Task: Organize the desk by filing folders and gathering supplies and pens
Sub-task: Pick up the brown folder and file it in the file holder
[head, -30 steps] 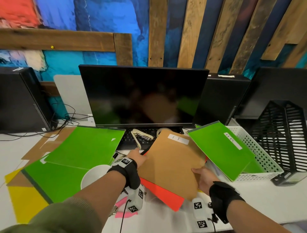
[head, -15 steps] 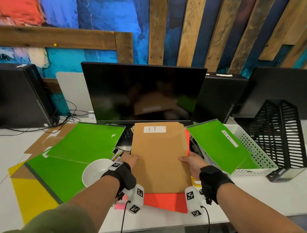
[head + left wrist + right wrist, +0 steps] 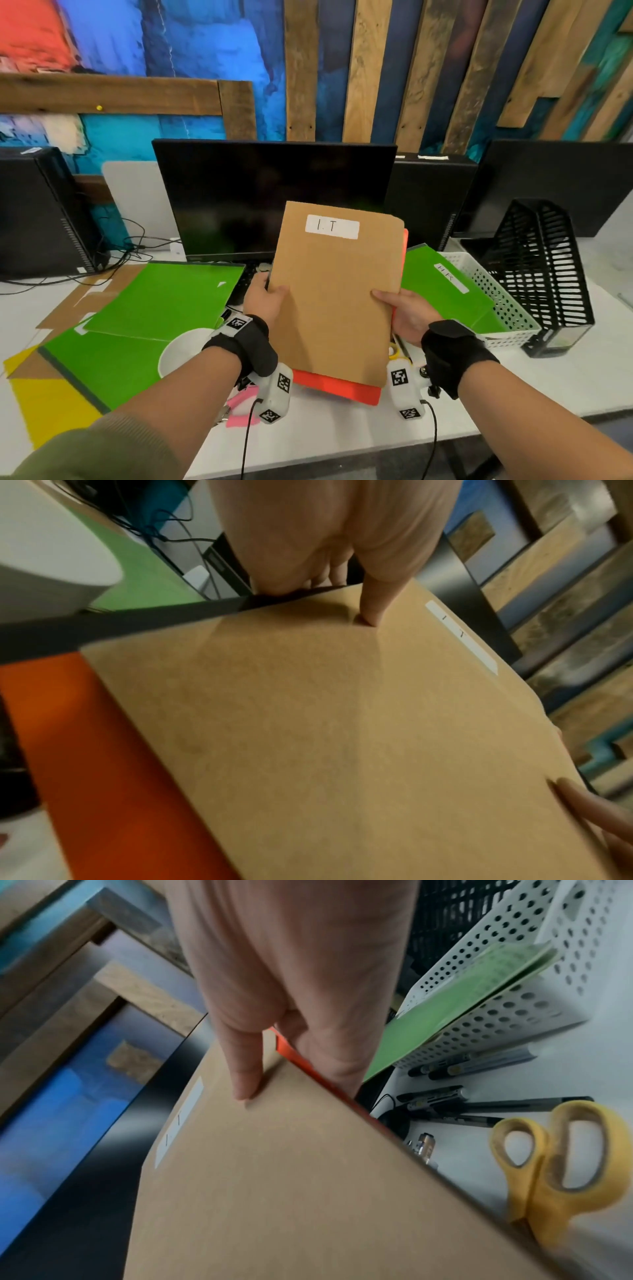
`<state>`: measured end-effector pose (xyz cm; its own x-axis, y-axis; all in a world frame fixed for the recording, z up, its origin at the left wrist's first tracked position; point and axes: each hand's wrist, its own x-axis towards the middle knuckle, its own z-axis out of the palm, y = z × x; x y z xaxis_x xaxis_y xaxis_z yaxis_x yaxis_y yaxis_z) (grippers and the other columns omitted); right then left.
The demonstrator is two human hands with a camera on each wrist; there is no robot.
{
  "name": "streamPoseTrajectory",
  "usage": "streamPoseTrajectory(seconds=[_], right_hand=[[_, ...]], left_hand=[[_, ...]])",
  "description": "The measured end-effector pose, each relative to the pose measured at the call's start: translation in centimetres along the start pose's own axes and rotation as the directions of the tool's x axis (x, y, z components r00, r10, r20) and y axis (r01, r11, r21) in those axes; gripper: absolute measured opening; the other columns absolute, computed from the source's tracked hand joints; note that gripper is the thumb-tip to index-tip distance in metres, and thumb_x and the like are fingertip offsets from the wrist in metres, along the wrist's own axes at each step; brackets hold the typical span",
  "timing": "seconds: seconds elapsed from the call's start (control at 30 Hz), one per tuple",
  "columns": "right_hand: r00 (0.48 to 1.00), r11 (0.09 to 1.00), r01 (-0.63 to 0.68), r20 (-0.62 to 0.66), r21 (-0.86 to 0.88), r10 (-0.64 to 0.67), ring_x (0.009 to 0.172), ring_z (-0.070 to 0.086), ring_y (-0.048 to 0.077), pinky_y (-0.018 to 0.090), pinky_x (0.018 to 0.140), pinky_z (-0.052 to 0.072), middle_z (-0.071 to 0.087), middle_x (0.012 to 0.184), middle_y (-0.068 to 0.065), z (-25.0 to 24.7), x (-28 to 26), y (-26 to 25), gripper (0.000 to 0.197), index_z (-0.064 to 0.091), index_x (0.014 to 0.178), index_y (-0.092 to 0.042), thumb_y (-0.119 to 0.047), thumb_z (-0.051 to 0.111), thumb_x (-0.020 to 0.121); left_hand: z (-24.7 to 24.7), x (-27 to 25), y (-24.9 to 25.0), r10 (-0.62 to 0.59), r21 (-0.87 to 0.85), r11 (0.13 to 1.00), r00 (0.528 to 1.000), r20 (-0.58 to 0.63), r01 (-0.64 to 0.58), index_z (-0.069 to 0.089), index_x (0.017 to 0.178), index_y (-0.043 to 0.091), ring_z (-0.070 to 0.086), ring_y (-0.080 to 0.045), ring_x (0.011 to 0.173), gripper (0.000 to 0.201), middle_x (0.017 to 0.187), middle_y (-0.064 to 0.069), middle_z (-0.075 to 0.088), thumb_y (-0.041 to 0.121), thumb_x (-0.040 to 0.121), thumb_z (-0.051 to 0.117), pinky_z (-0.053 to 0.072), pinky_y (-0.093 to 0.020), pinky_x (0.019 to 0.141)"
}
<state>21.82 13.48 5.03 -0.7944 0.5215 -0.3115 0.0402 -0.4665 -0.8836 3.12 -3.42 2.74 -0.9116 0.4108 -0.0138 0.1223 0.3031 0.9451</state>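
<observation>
Both hands, left hand (image 3: 265, 301) and right hand (image 3: 407, 313), are pinching the brown folder (image 3: 337, 291) (orange one behind) at 12 o'clock. Green folders (image 3: 164, 298), pens (image 3: 479, 1066), scissors (image 3: 561, 1164) are waiting.

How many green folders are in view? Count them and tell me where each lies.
3: a back green folder at left, overlapping a nearer green folder; an HR-labelled green folder resting on the white basket. Others may hide underneath.
</observation>
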Motion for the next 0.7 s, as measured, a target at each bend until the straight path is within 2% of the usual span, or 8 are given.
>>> streamPoseTrajectory(seconds=[0.17, 0.27, 0.37, 0.47, 0.53, 0.63, 0.7], right_hand=[[0.999, 0.997, 0.048, -0.011, 0.053, -0.048, 0.09, 0.069, 0.024, 0.037, 0.078, 0.059, 0.068, 0.11, 0.013, -1.7, -1.4, -1.1, 0.032, 0.055, 0.122, -0.004, 0.0, 0.051, 0.091], [0.991, 0.99, 0.122, -0.066, 0.071, -0.117, 0.086, 0.07, 0.021, 0.034, 0.073, 0.06, 0.07, 0.104, 0.01, -3.9, -2.4, -2.4, 0.03, 0.055, 0.12, -0.006, 0.001, 0.049, 0.091], [0.968, 0.977, 0.208, -0.15, 0.043, -0.2, 0.086, 0.069, 0.022, 0.038, 0.083, 0.056, 0.067, 0.109, 0.013, -6.5, -3.5, -3.9, 0.033, 0.053, 0.124, -0.004, 0.002, 0.048, 0.091], [0.943, 0.971, 0.237, -0.236, -0.021, -0.235, 0.103, 0.062, 0.03, 0.044, 0.095, 0.048, 0.063, 0.118, 0.016, -9.7, -4.5, -5.4, 0.033, 0.051, 0.124, -0.003, 0.001, 0.049, 0.092], [0.92, 0.968, 0.246, -0.3, -0.053, -0.251, 0.108, 0.061, 0.033, 0.046, 0.095, 0.048, 0.063, 0.12, 0.017, -12.2, -5.1, -6.4, 0.034, 0.051, 0.125, -0.002, -0.001, 0.052, 0.091], [0.884, 0.957, 0.259, -0.369, -0.13, -0.289, 0.106, 0.063, 0.032, 0.049, 0.096, 0.048, 0.065, 0.117, 0.015, -15.7, -6.0, -7.7, 0.033, 0.053, 0.124, -0.003, -0.005, 0.055, 0.091], [0.862, 0.95, 0.261, -0.402, -0.17, -0.308, 0.103, 0.065, 0.032, 0.049, 0.096, 0.048, 0.067, 0.114, 0.014, -17.8, -6.7, -8.8, 0.031, 0.054, 0.122, -0.004, -0.008, 0.055, 0.092]], left_hand=[[2.0, -0.5, 3.0, 0.07, 0.12, 0.99, 0.998, 0.008, -0.07, 0.052, 0.119, 0.008, 0.058, -0.032, 0.105, 0.033, 0.114, -0.013, 0.063, 0.023, 0.09, 0.057, 0.043, -0.033, 0.086], [4.6, -0.8, 5.4, 0.106, 0.212, 0.97, 0.992, 0.071, -0.119, 0.046, 0.127, 0.013, 0.055, -0.033, 0.11, 0.04, 0.122, -0.012, 0.057, 0.032, 0.093, 0.051, 0.041, -0.034, 0.087], [7.7, -1.3, 6.9, 0.175, 0.244, 0.946, 0.97, 0.169, -0.213, 0.044, 0.127, 0.016, 0.056, -0.031, 0.109, 0.044, 0.123, -0.009, 0.057, 0.039, 0.091, 0.052, 0.043, -0.037, 0.087], [11.0, -2.1, 8.1, 0.176, 0.235, 0.942, 0.949, 0.26, -0.239, 0.042, 0.128, 0.018, 0.057, -0.029, 0.109, 0.049, 0.121, -0.006, 0.059, 0.043, 0.089, 0.055, 0.046, -0.038, 0.09], [13.4, -2.7, 9.2, 0.163, 0.209, 0.949, 0.936, 0.311, -0.235, 0.04, 0.13, 0.019, 0.058, -0.028, 0.109, 0.051, 0.123, -0.005, 0.059, 0.043, 0.088, 0.056, 0.046, -0.038, 0.092], [17.0, -3.3, 11.0, 0.161, 0.186, 0.953, 0.918, 0.363, -0.24, 0.04, 0.13, 0.02, 0.057, -0.027, 0.111, 0.053, 0.125, -0.005, 0.059, 0.042, 0.086, 0.06, 0.046, -0.04, 0.095], [19.3, -3.7, 12.2, 0.148, 0.19, 0.952, 0.904, 0.401, -0.241, 0.042, 0.128, 0.018, 0.057, -0.026, 0.111, 0.052, 0.122, -0.004, 0.06, 0.041, 0.085, 0.062, 0.046, -0.037, 0.094]])
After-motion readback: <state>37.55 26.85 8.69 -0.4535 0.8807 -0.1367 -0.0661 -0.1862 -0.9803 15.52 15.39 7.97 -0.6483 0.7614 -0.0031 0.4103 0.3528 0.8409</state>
